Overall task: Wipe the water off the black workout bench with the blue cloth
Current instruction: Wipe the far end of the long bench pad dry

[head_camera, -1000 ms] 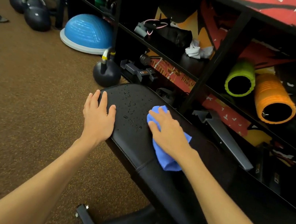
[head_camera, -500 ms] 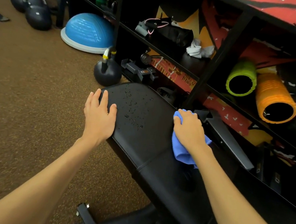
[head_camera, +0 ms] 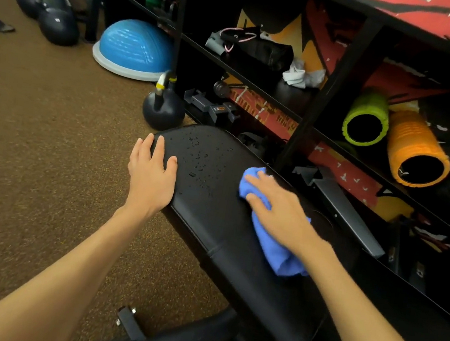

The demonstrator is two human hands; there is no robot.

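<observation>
The black workout bench (head_camera: 210, 220) runs from the centre toward the lower right, with water drops (head_camera: 199, 160) beaded on its far pad. My left hand (head_camera: 150, 176) lies flat with straight fingers on the pad's left edge. My right hand (head_camera: 279, 210) presses the crumpled blue cloth (head_camera: 276, 251) flat against the right side of the pad, fingers spread over it. Cloth shows ahead of the fingertips and behind the wrist. The drops lie between my two hands.
A black kettlebell (head_camera: 163, 105) stands on the brown floor just beyond the bench end, with a blue balance dome (head_camera: 134, 48) behind it. A black shelf rack (head_camera: 327, 83) with green (head_camera: 366, 118) and orange foam rollers (head_camera: 416, 149) borders the bench's right side.
My right hand slid the cloth from the pad's middle to its right edge, then back left onto the pad. My left hand stayed in place.
</observation>
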